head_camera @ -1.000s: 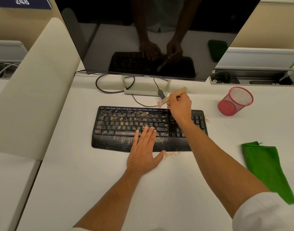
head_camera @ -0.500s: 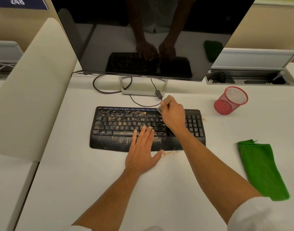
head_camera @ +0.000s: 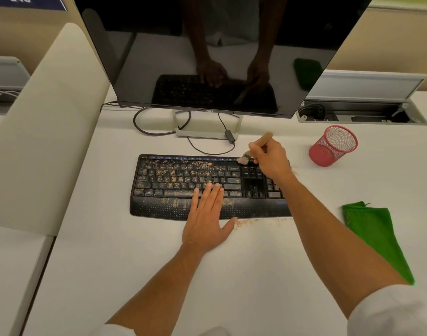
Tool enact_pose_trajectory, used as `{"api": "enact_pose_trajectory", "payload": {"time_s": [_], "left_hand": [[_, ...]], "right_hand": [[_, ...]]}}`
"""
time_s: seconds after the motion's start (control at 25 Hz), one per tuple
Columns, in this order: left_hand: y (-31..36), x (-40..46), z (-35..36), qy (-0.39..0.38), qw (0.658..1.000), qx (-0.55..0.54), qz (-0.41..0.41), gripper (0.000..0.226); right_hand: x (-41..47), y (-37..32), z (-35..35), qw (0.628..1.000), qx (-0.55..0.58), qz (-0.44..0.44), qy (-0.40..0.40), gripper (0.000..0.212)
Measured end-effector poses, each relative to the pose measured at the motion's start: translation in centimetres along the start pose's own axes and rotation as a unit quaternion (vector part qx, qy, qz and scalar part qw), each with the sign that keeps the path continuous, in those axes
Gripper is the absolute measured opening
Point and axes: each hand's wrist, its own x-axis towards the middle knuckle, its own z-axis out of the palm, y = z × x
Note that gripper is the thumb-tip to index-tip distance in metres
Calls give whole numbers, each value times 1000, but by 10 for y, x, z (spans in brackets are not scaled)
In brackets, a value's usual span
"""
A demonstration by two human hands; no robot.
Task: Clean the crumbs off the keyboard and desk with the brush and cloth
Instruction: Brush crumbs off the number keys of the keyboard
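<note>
Brushing under way: right hand (head_camera: 270, 158) pinches the brush (head_camera: 253, 150), bristles on the keyboard (head_camera: 183, 180) top edge; left hand (head_camera: 207, 221) lies flat, fingers together, on its front; cloth (head_camera: 374, 236) waits right of the keyboard; next likely calls for sweeping crumbs (head_camera: 178, 175) off the keys

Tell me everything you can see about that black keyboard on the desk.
The keyboard is black, wide, seemingly plastic, with a dotted palm rest along its near edge and a row of small blue-lit buttons along the top. It lies flat on the white desk in front of the monitor stand. Tan crumbs cover most of its keys and palm rest. The left hand rests flat on its near edge; the right hand holds a brush at its top edge.
</note>
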Motion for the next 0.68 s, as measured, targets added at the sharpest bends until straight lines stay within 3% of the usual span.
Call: {"api": "enact_pose_trajectory", "payload": {"time_s": [0.2, 0.36, 0.56, 0.68], "left_hand": [[0, 0, 0, 5, 1000, 0, 2, 81], [0, 0, 1, 6, 1000, 1, 5, 81], [-1, 2, 1, 4, 1000, 2, 7, 82], [-1, 2, 1, 4, 1000, 3, 7, 81]], "right_hand": [[4, -18, 27, 995, -72, -64, -36, 32], [2, -35, 62, 993, -62, -76, -57, 32], [-8, -55, 93, 992, -2, -95, -79, 29], [-10, -52, 94, 991, 98, -54, -72, 30]]}}
